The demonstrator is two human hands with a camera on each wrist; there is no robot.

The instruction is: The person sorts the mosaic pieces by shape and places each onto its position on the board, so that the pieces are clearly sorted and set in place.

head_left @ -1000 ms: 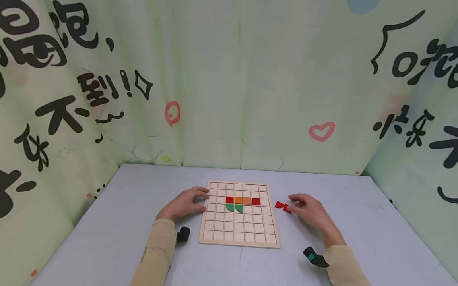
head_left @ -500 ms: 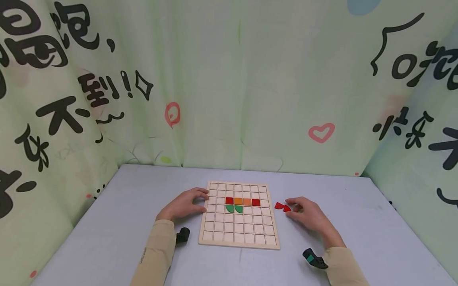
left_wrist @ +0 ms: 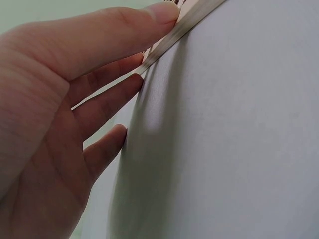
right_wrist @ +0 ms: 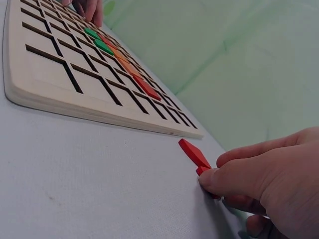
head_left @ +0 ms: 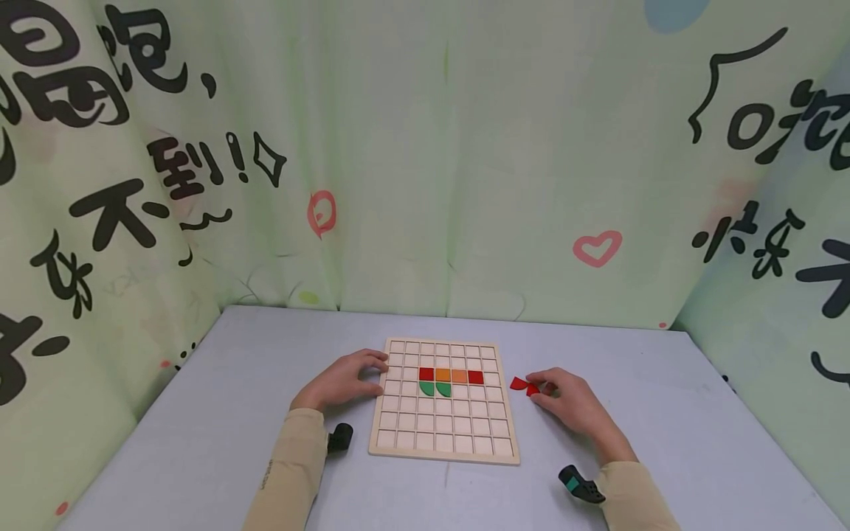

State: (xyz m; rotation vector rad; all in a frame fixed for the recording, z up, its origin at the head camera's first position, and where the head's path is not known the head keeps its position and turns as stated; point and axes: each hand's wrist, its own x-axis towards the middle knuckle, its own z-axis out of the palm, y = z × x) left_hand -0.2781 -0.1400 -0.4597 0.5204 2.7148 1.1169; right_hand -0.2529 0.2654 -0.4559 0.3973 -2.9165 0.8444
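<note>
A wooden grid board [head_left: 443, 458] lies on the table with red, orange and green flat pieces set in some of its squares. My left hand [head_left: 341, 379] rests at the board's left edge. In the left wrist view the thumb [left_wrist: 162, 13] lies on the rim and the other fingers stay fairly straight. Right of the board, my right hand [head_left: 572, 400] pinches a small red piece [right_wrist: 203, 170] between thumb and forefinger, low at the tabletop. Another red piece [head_left: 518, 383], wedge-shaped, lies just left of it, seemingly touching. The fingers partly hide the held piece.
A row of red and orange squares [head_left: 443, 375] crosses the board's upper half, with two green rounded pieces [head_left: 443, 389] below it. A printed curtain [head_left: 398, 184] stands behind and beside the white table [head_left: 212, 442]. Black wrist cameras [head_left: 340, 438] hang at both wrists.
My right hand's thumb and forefinger have come closer together around the right-hand red piece. The hand has shifted slightly left and nearer me. My left hand and the board look unchanged.
</note>
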